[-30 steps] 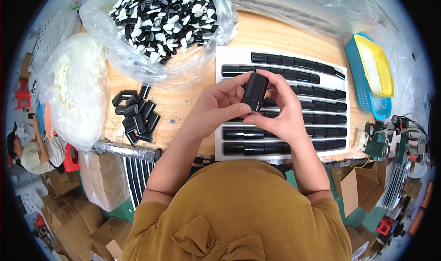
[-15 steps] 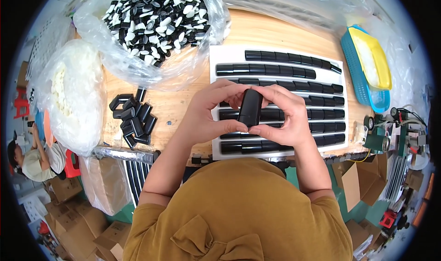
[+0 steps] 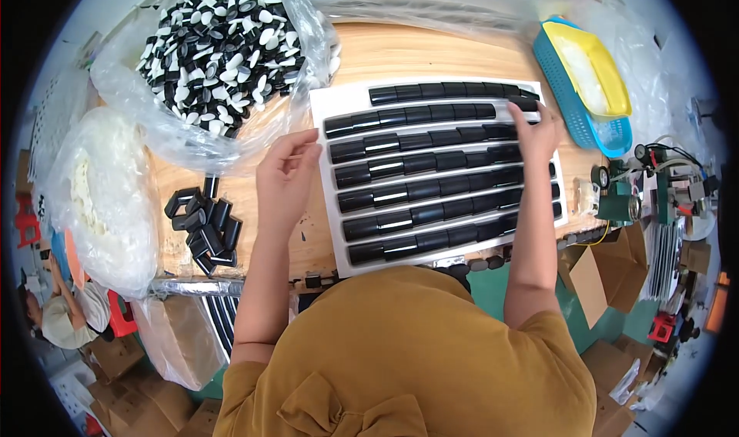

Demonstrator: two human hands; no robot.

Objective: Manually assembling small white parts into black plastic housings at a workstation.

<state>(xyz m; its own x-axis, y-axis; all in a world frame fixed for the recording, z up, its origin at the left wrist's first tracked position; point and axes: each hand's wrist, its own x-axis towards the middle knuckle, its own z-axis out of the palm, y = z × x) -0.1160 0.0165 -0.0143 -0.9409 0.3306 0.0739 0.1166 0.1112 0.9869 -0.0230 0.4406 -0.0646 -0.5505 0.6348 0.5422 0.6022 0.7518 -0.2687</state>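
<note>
A white board point(image 3: 319, 114) lies on the wooden table, with several rows of glossy black caps point(image 3: 408, 117) laid end to end across it. At the right end of the second row from the far edge, my right hand point(image 3: 541, 135) holds a black cap point(image 3: 525, 104) between thumb and fingers. A gap separates this cap from the last one in that row. Beside the board's left edge hovers my left hand point(image 3: 286, 171), its fingers loosely bent and nothing visible in them. Further left lies a loose heap of black caps point(image 3: 208, 225).
At the back left, a clear plastic bag point(image 3: 304, 45) holds many black and white pieces. Another bag point(image 3: 115, 198) with pale contents sits at the left. A blue basket point(image 3: 566, 106) with a yellow tray point(image 3: 593, 68) stands at the back right, near a small green device point(image 3: 616, 206).
My hands have parted. The right one has carried the black cap from the middle to the board's far right; the left one has let go and moved left.
</note>
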